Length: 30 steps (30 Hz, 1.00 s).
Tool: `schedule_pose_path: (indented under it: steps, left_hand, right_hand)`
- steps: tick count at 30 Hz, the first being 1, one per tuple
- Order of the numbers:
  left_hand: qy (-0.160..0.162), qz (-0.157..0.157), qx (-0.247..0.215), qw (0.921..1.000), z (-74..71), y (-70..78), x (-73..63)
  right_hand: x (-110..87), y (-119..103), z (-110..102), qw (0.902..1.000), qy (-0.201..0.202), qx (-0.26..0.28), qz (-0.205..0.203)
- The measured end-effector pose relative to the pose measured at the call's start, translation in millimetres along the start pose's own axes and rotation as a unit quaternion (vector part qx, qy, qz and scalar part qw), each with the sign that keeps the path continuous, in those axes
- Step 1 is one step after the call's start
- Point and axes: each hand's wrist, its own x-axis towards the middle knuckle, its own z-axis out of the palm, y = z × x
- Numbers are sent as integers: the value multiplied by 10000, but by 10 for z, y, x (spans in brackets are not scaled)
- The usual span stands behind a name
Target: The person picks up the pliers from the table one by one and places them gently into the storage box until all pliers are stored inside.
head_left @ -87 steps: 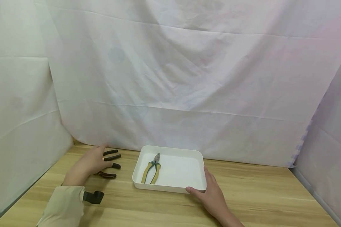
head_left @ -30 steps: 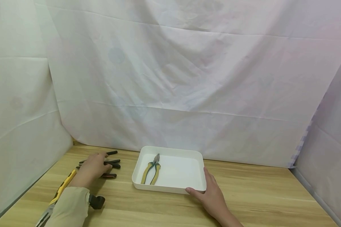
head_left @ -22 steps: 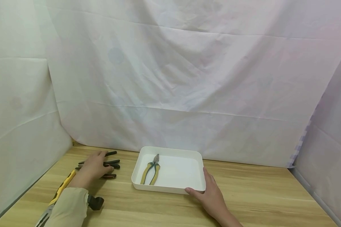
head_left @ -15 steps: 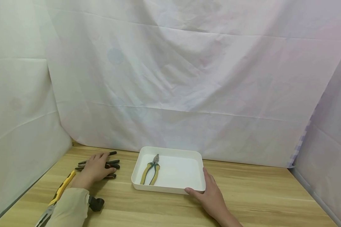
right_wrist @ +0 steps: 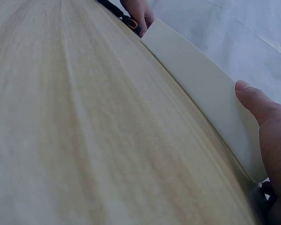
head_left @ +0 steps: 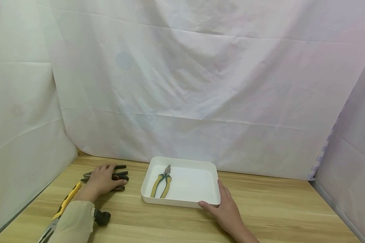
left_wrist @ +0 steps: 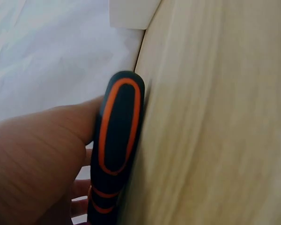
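Note:
My left hand (head_left: 101,180) is over the pliers with black handles (head_left: 120,173) on the wooden table, at the left in the head view. Its fingers reach round the far handle and its thumb lies along a nearer one. In the left wrist view, a black handle with an orange outline (left_wrist: 116,126) stands close by the thumb. The palm hides the pliers' middle; their grey tips poke out to the left. My right hand (head_left: 225,209) grips the near right corner of a white tray (head_left: 177,201), thumb on its front wall. Yellow-handled pliers (head_left: 162,181) lie inside, handles spread.
A long yellow-and-black tool with a grey end (head_left: 67,199) lies left of my left forearm, partly under the sleeve (head_left: 74,221). A black wrist camera (head_left: 102,218) sticks out from that wrist. White cloth (head_left: 182,101) hangs behind and at both sides of the wooden table (head_left: 286,209).
The left hand has settled rightward and lower over the black-handled pliers, and their far handle has come nearer the others. The yellow-and-black tool has come into view. Right hand and tray stay put.

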Motion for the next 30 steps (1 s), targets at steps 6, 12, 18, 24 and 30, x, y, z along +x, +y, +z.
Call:
schedule_pose_path:
  steps: [6,12,18,24,30]
  left_hand:
    - [54,-45,-9,10000,23,-39,20]
    - [66,-125,-59,9999,20,-30,25]
    - [46,-195,-75,9998,9,-22,25]
    - [41,-211,-120,9997,10,-17,19]
    - [41,-273,-254,9993,10,-12,18]
  right_hand:
    - [1,-1,3,10000,21,28,-25]
    - [0,5,4,10000,22,-5,-27]
    - [-3,6,-1,10000,25,0,-35]
    - [-4,7,-2,10000,14,-15,-24]
    - [-1,0,-3,10000,13,35,-22]
